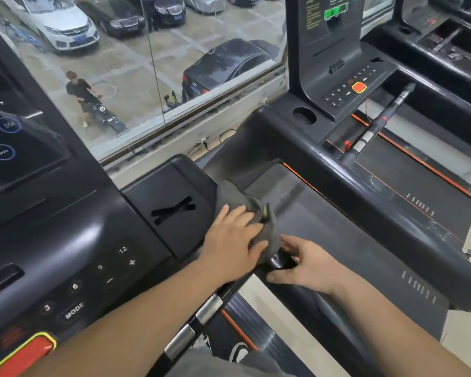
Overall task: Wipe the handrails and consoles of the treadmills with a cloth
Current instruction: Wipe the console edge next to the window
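Note:
A grey cloth (235,195) lies over the right end of the near treadmill's black console (98,257), where the handrail (201,317) with silver sensor bands joins it. My left hand (233,240) lies flat on the cloth with fingers spread, pressing it down. My right hand (302,263) is just to the right, its fingers and thumb curled round the dark handrail end below the cloth's lower edge. A second treadmill's console (346,88) and handrail (378,123) stand at the upper right.
A big window (147,77) ahead looks down on parked cars and a person outside. The neighbouring treadmill's side frame (392,208) runs diagonally at the right, with a narrow floor gap between machines. A red stop button (25,355) sits at the bottom left.

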Demonstrator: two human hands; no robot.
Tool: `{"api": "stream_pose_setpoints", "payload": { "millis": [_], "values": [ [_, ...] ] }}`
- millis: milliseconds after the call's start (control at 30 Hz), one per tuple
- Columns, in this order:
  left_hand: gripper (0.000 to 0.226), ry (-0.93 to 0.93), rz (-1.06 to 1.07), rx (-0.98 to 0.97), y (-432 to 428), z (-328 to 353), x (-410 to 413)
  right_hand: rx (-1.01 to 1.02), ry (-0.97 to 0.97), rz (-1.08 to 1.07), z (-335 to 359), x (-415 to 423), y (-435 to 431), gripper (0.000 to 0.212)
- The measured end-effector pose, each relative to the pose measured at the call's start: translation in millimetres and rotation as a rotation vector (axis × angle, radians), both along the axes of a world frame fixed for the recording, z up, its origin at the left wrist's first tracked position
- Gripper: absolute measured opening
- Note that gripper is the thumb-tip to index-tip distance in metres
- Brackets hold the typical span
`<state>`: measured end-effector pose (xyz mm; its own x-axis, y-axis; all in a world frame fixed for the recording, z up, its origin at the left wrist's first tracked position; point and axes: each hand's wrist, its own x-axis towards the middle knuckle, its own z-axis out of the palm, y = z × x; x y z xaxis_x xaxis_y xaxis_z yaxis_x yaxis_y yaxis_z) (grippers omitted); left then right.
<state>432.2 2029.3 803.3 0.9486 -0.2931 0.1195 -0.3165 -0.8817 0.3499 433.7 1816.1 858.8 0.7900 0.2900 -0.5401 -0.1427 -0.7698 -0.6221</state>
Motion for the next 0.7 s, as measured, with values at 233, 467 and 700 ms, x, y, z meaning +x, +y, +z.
{"api": "stream_pose_setpoints", "payload": {
  "millis": [233, 467, 700],
  "values": [
    [0.059, 0.029, 0.077, 0.125, -8.4, 2.2, 22.9, -0.266, 0.039, -0.022, -4.6, -31.9, -58.3, 0.102],
    [0.05, 0.013, -0.213, 0.057, -82.6, 7.0, -55.7, -0.267, -0.001, 0.072, -3.8, -71.2, -106.2, 0.084],
    [0.065, 0.113, 0.367, 0.094, -106.1, 10.8, -35.7, -0.241, -0.086, 0.052, -11.5, -113.8, -145.3, 0.065]
  ]
}}
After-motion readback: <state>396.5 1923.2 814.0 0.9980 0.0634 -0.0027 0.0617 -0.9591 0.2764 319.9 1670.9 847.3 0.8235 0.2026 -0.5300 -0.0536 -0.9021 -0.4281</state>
